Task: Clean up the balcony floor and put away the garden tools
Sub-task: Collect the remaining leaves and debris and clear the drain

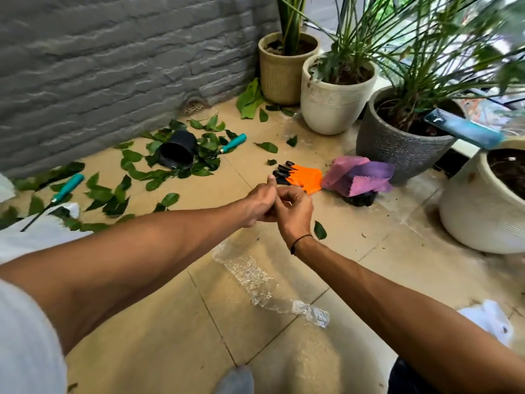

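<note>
My left hand [260, 203] and my right hand [295, 211] meet in mid-air above the tiled floor, fingers curled and touching each other; I see nothing held between them. Just beyond them lie orange gloves with black fingertips [304, 177]. Several green leaves [133, 177] are scattered by the grey wall, around a tipped-over black pot [177, 150]. A teal-handled hand rake [233, 143] lies beside that pot. Another teal-handled tool [68, 184] lies at the left. A crumpled clear plastic sheet [255, 277] lies below my forearms.
Purple and pink cloths [360, 174] sit on a black bag right of the gloves. Large planted pots line the back and right: beige [279, 72], white [332, 109], grey [397, 152], white [477, 217]. A teal flat object [466, 129] rests across the pots. A floor drain [194, 106] is by the wall.
</note>
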